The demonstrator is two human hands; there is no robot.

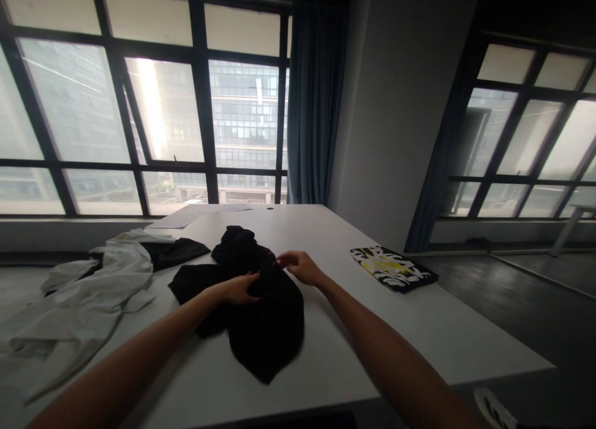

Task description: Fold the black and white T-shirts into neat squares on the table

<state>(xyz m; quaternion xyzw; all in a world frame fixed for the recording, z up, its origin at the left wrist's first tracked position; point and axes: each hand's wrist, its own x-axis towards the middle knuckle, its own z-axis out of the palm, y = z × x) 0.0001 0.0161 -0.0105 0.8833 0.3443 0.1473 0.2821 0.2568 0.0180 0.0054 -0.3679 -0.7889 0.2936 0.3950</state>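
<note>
A crumpled black garment [267,329] lies in the middle of the white table, its exact kind hard to make out in the dark folds. My left hand [239,289] rests on its left part, fingers closed into the cloth. At the garment's upper right edge, my right hand [300,266] pinches the fabric beside a small pinkish mark [271,259]. Some fingertips of both hands are lost against the black cloth.
White and dark clothes [116,274] are heaped on the left of the white table [419,336]. A folded black, white and yellow patterned cloth [391,267] lies at the right edge. Papers [181,216] rest at the far end, before windows and a blue curtain [314,106].
</note>
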